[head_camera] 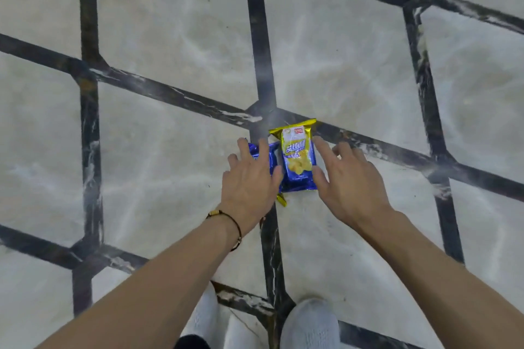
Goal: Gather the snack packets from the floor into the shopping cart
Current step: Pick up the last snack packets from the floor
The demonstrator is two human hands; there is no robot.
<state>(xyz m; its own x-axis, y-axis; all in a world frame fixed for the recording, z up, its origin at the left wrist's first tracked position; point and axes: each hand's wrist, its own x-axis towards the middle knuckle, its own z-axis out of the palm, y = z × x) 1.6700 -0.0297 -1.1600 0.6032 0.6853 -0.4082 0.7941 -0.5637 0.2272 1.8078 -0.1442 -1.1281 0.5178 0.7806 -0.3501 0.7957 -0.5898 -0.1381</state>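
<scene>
On the floor [170,164] where two dark strips [261,65] cross, the chip packet [299,159] lies between your hands, long axis pointing away from you. Your right hand [348,178], spread and empty, is just beside it; your left hand [251,181] spreads, ungripping, over a blue packet [272,159].

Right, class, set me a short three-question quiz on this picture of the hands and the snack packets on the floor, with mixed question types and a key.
1. True or false: the right hand lies on top of the blue packet.
2. Which wrist wears the bracelet? A left, B right, C both.
3. Fill in: the yellow-topped packet lies between the two ____.

Key: 1 false, since the left hand covers it; 2 A; 3 hands.
</scene>
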